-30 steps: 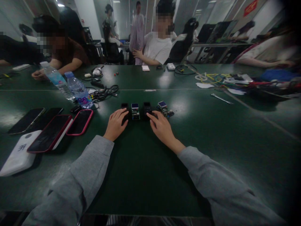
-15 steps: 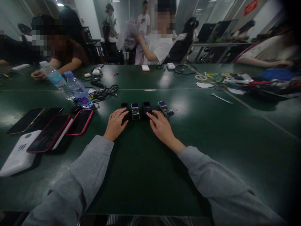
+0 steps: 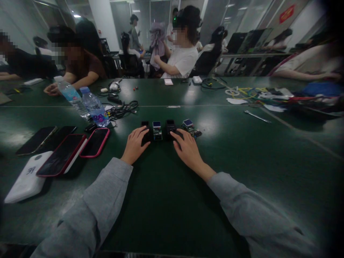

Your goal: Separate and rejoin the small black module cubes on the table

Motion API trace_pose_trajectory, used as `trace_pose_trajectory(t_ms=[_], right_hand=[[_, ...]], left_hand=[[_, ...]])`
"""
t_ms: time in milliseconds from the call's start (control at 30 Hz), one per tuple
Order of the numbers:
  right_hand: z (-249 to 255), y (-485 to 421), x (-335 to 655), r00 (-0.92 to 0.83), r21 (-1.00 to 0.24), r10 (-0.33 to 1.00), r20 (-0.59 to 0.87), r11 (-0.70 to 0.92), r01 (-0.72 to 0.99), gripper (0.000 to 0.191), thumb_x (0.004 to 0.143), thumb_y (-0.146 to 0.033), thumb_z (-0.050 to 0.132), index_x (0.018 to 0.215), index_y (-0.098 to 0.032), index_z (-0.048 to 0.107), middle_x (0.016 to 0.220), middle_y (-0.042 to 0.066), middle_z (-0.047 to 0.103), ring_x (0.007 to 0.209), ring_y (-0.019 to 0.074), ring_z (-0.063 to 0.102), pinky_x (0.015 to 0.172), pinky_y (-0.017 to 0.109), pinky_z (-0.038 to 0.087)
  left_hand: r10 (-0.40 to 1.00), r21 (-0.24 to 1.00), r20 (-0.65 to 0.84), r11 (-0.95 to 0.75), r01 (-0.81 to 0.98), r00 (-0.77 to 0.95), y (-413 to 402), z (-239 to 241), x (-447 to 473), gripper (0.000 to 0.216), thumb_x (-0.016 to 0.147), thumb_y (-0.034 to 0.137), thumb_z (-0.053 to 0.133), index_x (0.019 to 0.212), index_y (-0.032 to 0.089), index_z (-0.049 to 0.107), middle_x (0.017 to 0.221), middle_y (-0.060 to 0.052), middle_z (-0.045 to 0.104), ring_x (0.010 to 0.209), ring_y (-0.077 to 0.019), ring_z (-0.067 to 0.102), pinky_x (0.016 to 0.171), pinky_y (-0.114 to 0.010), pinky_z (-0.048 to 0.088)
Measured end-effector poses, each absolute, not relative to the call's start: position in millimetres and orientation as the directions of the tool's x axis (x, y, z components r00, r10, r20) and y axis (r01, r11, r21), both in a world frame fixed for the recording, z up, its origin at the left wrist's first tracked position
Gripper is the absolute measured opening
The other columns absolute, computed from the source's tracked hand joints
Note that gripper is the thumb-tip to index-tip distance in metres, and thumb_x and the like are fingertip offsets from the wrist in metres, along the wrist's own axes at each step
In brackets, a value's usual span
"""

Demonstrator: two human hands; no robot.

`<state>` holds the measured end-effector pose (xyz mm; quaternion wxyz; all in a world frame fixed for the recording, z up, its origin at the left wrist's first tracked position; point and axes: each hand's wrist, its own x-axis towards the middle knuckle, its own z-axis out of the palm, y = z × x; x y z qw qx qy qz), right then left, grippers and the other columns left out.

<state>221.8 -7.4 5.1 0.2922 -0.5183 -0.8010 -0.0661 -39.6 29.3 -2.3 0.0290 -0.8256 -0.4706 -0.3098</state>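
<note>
Four small devices stand in a row on the dark green table [image 3: 161,200]: a black boxy device [image 3: 145,124] at the left, a bare circuit board with a small screen [image 3: 157,130], a second black device [image 3: 170,124], and another circuit board with a screen [image 3: 189,123], set askew. My left hand [image 3: 135,143] rests its fingers on the left black device, thumb apart on its near side. My right hand [image 3: 188,148] touches the second black device with its fingertips, fingers spread. Part of each black device is hidden beneath my fingers.
Phones in red and pink cases [image 3: 95,142], a white power bank [image 3: 28,177] and two water bottles [image 3: 95,109] are at the left. Black cables [image 3: 123,109] lie behind. A wrench [image 3: 257,116] and a wire heap [image 3: 292,95] sit right. Other people sit across the table.
The view has tilted slightly, so everything appears a little lower and to the right. My hands stay at the two black devices. The person opposite has shifted the cloth they hold.
</note>
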Motion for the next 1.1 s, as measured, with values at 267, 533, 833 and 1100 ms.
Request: trace_pose_trajectory(t_ms=[267, 533, 833, 1100], right_hand=[[0.4, 0.1, 236.2, -0.225, -0.186, 0.757, 0.614, 0.415, 0.891, 0.035, 0.097, -0.023, 0.044, 0.130, -0.022, 0.052, 0.135, 0.012, 0.046, 0.124, 0.0304, 0.044, 0.098, 0.050, 0.043], [3.9, -4.4, 230.8, -0.288, -0.190, 0.764, 0.578, 0.469, 0.862, 0.034, 0.097, -0.023, 0.044, 0.130, -0.021, 0.052, 0.139, 0.010, 0.046, 0.128, 0.0284, 0.043, 0.102, 0.049, 0.041], [6.4, -7.0, 227.5, -0.410, -0.186, 0.761, 0.503, 0.558, 0.809, 0.041, 0.098, -0.024, 0.042, 0.139, -0.023, 0.045, 0.141, 0.008, 0.048, 0.133, 0.0276, 0.040, 0.106, 0.051, 0.039], [4.8, -5.2, 227.6, -0.401, -0.210, 0.753, 0.521, 0.569, 0.795, 0.040, 0.098, -0.022, 0.041, 0.137, -0.021, 0.047, 0.139, 0.009, 0.050, 0.131, 0.0265, 0.042, 0.105, 0.049, 0.040]], left_hand=[[0.780, 0.285, 0.531, -0.533, 0.797, 0.332, 29.9, -1.7, -41.1, 0.059, 0.085, 0.026, 0.067, 0.138, 0.023, 0.042, 0.146, -0.010, 0.045, 0.133, -0.0289, 0.043, 0.106, -0.051, 0.042], [0.790, 0.257, 0.502, -0.523, 0.812, 0.350, 26.2, 0.0, -39.7, 0.059, 0.085, 0.024, 0.067, 0.138, 0.024, 0.041, 0.146, -0.010, 0.044, 0.134, -0.0286, 0.041, 0.105, -0.050, 0.042], [0.757, 0.217, 0.524, -0.562, 0.798, 0.391, 25.3, 0.2, -38.7, 0.052, 0.089, 0.023, 0.061, 0.138, 0.025, 0.044, 0.146, -0.010, 0.045, 0.134, -0.0285, 0.041, 0.105, -0.051, 0.040], [0.685, 0.078, 0.488, -0.651, 0.755, 0.540, 18.2, 5.5, -33.0, 0.049, 0.090, 0.020, 0.058, 0.137, 0.031, 0.048, 0.149, -0.005, 0.043, 0.137, -0.0275, 0.038, 0.110, -0.050, 0.035]])
